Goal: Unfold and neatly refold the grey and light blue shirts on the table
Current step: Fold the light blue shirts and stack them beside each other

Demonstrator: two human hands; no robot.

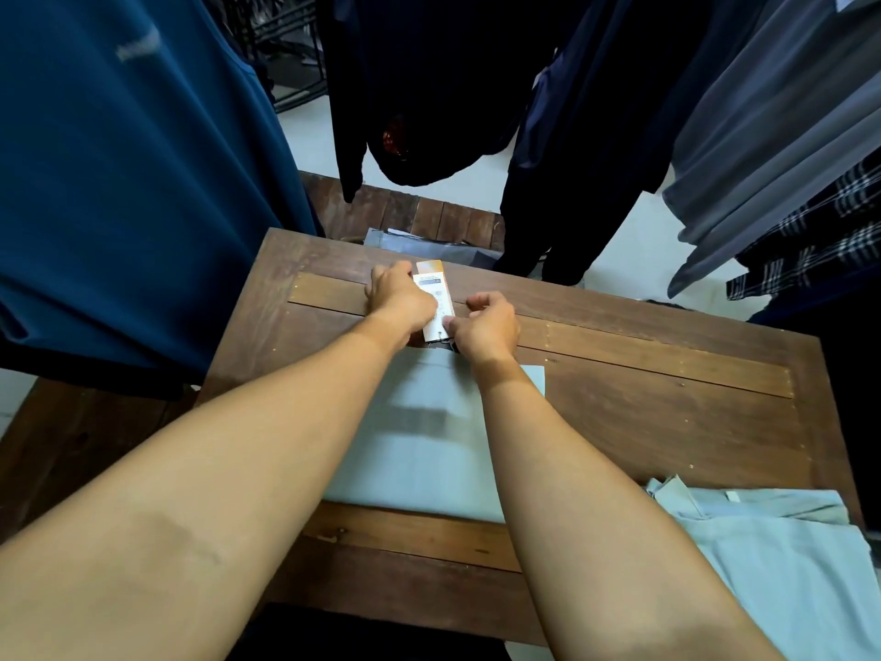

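Around wooden table (pixel 667 422), hanging garments (pixel 119 183).

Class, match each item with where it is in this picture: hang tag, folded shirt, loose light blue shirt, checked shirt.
Items:
1 hang tag
2 folded shirt
3 loose light blue shirt
4 checked shirt

Places:
A hanging at the right edge
B near right corner of the table
C flat at mid-table
D at the folded shirt's far end

Pairs: 1-D, 2-C, 3-B, 4-A.
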